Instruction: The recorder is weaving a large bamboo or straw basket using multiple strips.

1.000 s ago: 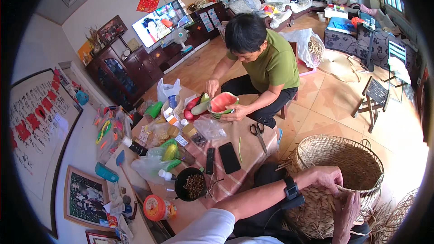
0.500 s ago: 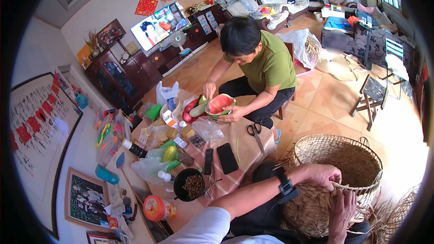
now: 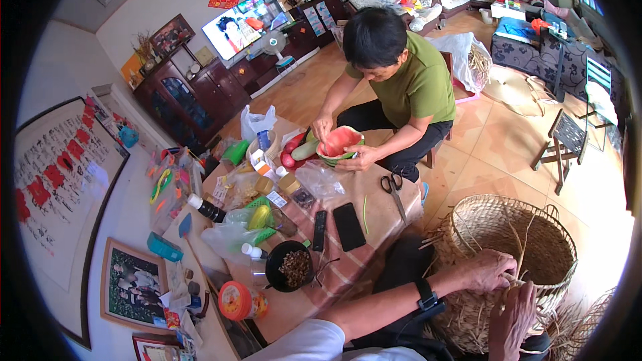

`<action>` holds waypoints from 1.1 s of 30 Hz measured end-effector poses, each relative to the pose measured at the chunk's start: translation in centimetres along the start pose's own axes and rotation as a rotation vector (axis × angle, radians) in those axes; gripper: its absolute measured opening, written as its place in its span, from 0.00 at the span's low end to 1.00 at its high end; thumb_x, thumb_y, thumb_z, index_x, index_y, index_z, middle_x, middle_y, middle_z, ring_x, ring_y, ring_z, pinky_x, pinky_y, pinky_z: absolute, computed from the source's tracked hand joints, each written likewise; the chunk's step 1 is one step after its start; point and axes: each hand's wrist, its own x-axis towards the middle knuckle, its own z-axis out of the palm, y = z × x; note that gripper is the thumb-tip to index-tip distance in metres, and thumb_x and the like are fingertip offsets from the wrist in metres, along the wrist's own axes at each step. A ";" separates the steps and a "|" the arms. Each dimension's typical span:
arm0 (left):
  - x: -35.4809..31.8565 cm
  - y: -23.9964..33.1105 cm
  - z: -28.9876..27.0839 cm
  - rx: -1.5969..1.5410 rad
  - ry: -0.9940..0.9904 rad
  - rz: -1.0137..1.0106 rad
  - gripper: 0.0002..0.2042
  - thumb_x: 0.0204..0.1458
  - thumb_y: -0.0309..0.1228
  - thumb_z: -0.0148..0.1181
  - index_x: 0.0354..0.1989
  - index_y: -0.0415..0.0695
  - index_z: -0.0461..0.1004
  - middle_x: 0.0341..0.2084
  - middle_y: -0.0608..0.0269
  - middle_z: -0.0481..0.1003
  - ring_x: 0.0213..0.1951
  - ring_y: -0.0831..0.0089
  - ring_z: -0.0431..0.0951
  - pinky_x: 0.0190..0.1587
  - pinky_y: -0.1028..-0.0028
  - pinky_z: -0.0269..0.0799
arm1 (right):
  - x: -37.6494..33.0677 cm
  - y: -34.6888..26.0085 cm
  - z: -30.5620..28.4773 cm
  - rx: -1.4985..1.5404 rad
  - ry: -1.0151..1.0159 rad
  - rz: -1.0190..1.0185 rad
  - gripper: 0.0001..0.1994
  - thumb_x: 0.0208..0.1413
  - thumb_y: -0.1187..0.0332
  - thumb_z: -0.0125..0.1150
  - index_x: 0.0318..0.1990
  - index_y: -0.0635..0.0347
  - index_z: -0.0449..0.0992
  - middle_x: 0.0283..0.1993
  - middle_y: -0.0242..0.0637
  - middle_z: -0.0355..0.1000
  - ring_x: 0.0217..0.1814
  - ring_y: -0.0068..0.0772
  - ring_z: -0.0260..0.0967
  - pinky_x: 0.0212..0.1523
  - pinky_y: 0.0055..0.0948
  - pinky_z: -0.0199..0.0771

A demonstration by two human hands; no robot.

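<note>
A large woven straw basket (image 3: 461,304) stands at lower right, its round opening tilted up and its rim edged with looped weave. My left hand (image 3: 491,271), with a dark watch on the wrist, reaches across to the near side of the rim and pinches a straw strand (image 3: 523,244) that sticks up over the opening. Just below it, my right hand (image 3: 515,314) is closed against the basket's side, at the base of the same strand. Its fingertips partly hide what it grips, but straw shows between the two hands.
Left of the basket, a table (image 3: 348,261) bears scissors (image 3: 393,194), a black phone (image 3: 348,226), a remote (image 3: 319,230) and a dark bowl (image 3: 289,266). Across it a person (image 3: 408,87) in green holds a cut watermelon (image 3: 340,146). Loose straw (image 3: 568,327) lies at lower right.
My hands have shifted slightly along the rim, and a strand now stands up above my left hand. The other person's hand has moved over the watermelon. The whole view has turned slightly.
</note>
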 end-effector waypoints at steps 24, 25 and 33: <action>0.6 -0.5 -0.2 -0.011 -0.081 -0.022 0.14 0.54 0.35 0.67 0.44 0.38 0.78 0.40 0.48 0.80 0.47 0.48 0.81 0.51 0.54 0.75 | -1.2 3.0 0.5 0.290 -0.183 0.043 0.13 0.54 0.76 0.67 0.40 0.63 0.67 0.35 0.51 0.68 0.36 0.62 0.69 0.32 0.55 0.65; 0.5 -0.3 -0.4 -0.005 -0.097 -0.046 0.14 0.54 0.35 0.67 0.44 0.38 0.78 0.40 0.48 0.80 0.47 0.48 0.81 0.51 0.54 0.75 | -2.1 3.4 0.6 0.285 -0.227 0.098 0.13 0.55 0.76 0.67 0.41 0.63 0.67 0.34 0.51 0.68 0.36 0.62 0.69 0.32 0.56 0.65; 0.6 -0.2 -0.4 0.009 -0.095 -0.051 0.15 0.53 0.34 0.67 0.44 0.38 0.78 0.38 0.47 0.80 0.46 0.49 0.82 0.50 0.54 0.75 | -1.3 1.9 -1.1 0.474 -0.330 0.218 0.09 0.53 0.78 0.67 0.38 0.63 0.72 0.33 0.51 0.73 0.37 0.56 0.72 0.35 0.45 0.68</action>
